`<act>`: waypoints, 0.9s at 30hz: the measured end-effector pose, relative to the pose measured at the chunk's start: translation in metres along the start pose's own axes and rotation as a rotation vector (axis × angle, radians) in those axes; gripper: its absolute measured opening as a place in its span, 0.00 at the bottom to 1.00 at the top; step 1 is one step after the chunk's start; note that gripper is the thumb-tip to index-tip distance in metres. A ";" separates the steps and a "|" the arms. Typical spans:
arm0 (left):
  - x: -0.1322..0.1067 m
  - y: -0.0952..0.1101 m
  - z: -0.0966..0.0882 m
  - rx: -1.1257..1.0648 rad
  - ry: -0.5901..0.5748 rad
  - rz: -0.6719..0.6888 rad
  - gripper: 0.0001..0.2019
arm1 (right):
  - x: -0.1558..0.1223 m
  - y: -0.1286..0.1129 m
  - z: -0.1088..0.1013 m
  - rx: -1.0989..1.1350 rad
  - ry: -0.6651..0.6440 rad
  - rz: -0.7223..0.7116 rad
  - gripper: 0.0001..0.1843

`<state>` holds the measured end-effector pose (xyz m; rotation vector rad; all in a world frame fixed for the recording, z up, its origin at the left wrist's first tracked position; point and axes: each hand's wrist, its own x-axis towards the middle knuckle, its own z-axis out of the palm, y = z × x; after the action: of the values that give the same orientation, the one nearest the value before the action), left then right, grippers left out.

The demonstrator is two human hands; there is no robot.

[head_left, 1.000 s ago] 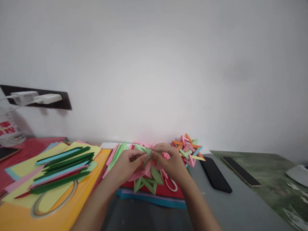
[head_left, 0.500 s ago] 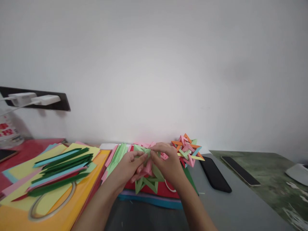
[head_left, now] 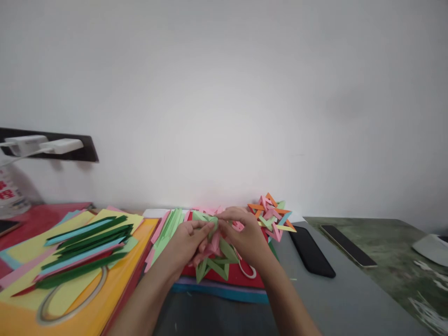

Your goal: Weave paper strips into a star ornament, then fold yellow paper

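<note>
Between my two hands is a green and pink origami star model [head_left: 213, 269], its folded points hanging below my fingers. My left hand [head_left: 194, 238] pinches its upper left side with thumb and forefinger. From the other side my right hand [head_left: 243, 233] pinches the top of the same model with bent fingers; the fingertips nearly meet. Part of the model is hidden behind the hands. Under it lie red paper sheets [head_left: 241, 279] over blue ones. A bundle of light green folded strips [head_left: 170, 228] lies left of my left hand.
A finished-looking multicoloured paper star [head_left: 271, 217] stands at the right, near a black phone [head_left: 311, 252] and another dark flat device [head_left: 348, 245]. On the left, dark green strips [head_left: 94, 242] rest on yellow paper beside a grey ring [head_left: 72, 319]. A power strip [head_left: 87, 147] is on the wall.
The view has shifted slightly, so the surroundings sit a little further left. Both hands keep their pinch on the origami model, with only small finger movement.
</note>
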<state>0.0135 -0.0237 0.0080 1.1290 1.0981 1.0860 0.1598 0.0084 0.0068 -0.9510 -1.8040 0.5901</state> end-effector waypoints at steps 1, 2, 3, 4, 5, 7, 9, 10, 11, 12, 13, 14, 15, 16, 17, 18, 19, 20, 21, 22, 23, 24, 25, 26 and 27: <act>0.000 0.000 0.001 0.009 0.004 0.006 0.18 | 0.000 -0.001 0.001 -0.013 0.011 -0.002 0.07; -0.001 0.000 0.002 0.015 0.008 0.012 0.19 | 0.000 -0.002 0.002 -0.030 0.019 -0.009 0.07; -0.002 0.001 0.003 0.020 0.011 0.017 0.19 | 0.000 -0.002 0.002 -0.048 0.026 -0.020 0.07; -0.002 0.001 0.004 0.027 0.018 0.018 0.20 | 0.000 -0.003 0.003 -0.063 0.031 -0.034 0.07; -0.003 0.002 0.005 0.038 0.033 0.017 0.20 | 0.000 -0.003 0.003 -0.074 0.036 -0.047 0.07; -0.004 0.003 0.007 0.058 0.069 0.013 0.20 | 0.001 -0.003 0.004 -0.080 0.046 -0.064 0.07; -0.004 0.004 0.007 0.055 0.074 0.017 0.20 | 0.001 -0.002 0.004 -0.077 0.049 -0.070 0.06; -0.003 0.004 0.007 0.046 0.068 0.017 0.20 | 0.001 -0.002 0.004 -0.078 0.042 -0.069 0.06; -0.003 0.004 0.006 0.036 0.062 0.012 0.20 | 0.001 -0.002 0.003 -0.081 0.037 -0.069 0.06; -0.003 0.003 0.006 0.024 0.054 0.006 0.20 | 0.001 -0.001 0.004 -0.085 0.034 -0.069 0.06; -0.002 0.003 0.005 0.009 0.039 0.000 0.20 | 0.001 -0.001 0.004 -0.094 0.038 -0.072 0.06; -0.002 0.002 0.004 -0.012 0.016 -0.008 0.20 | 0.001 -0.002 0.004 -0.109 0.052 -0.076 0.06; -0.002 0.002 0.004 -0.037 -0.016 -0.017 0.20 | 0.001 -0.002 0.004 -0.129 0.071 -0.081 0.06; -0.003 0.002 0.003 -0.064 -0.049 -0.022 0.20 | 0.001 -0.003 0.005 -0.149 0.090 -0.086 0.07; -0.003 0.002 0.004 -0.090 -0.071 -0.026 0.20 | 0.000 -0.004 0.005 -0.166 0.098 -0.090 0.07; -0.003 0.002 0.004 -0.110 -0.078 -0.028 0.20 | 0.000 -0.005 0.005 -0.179 0.097 -0.091 0.07; -0.003 0.002 0.005 -0.124 -0.072 -0.029 0.21 | 0.000 -0.006 0.005 -0.185 0.088 -0.091 0.07; -0.003 0.002 0.006 -0.134 -0.058 -0.027 0.21 | 0.000 -0.007 0.005 -0.185 0.073 -0.089 0.08; -0.003 0.002 0.006 -0.142 -0.047 -0.021 0.21 | 0.000 -0.007 0.005 -0.182 0.058 -0.088 0.08; -0.003 0.002 0.007 -0.146 -0.042 -0.018 0.21 | 0.000 -0.006 0.004 -0.176 0.048 -0.085 0.08; -0.003 0.002 0.007 -0.143 -0.040 -0.021 0.21 | 0.000 -0.006 0.004 -0.168 0.041 -0.082 0.07; -0.003 0.001 0.008 -0.136 -0.036 -0.025 0.21 | 0.000 -0.004 0.003 -0.156 0.033 -0.079 0.07; -0.002 0.001 0.008 -0.125 -0.029 -0.031 0.20 | 0.000 -0.003 0.002 -0.140 0.023 -0.078 0.07; -0.002 0.001 0.007 -0.113 -0.022 -0.037 0.21 | 0.000 -0.001 0.001 -0.124 0.015 -0.078 0.07; -0.001 0.000 0.007 -0.101 -0.020 -0.043 0.21 | 0.000 0.001 0.001 -0.109 0.006 -0.079 0.08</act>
<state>0.0204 -0.0258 0.0089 1.0301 1.0357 1.0824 0.1594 0.0092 0.0063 -0.9484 -1.8747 0.4422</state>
